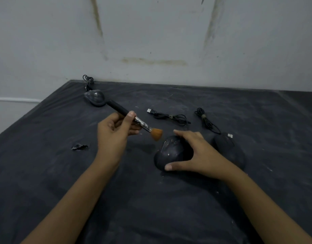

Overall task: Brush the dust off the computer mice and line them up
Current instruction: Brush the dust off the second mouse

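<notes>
Mouse (171, 152) mid-surface, pinned under my right hand (195, 154). Left hand (116, 129) grips brush (134, 119), bristles just off its front. Brushing step. Next: sweep it, then line up beside right mouse (230, 148).

table (46, 173): black cover | on it: three mice (95, 97), cables (171, 117), scrap (79, 147)
</notes>
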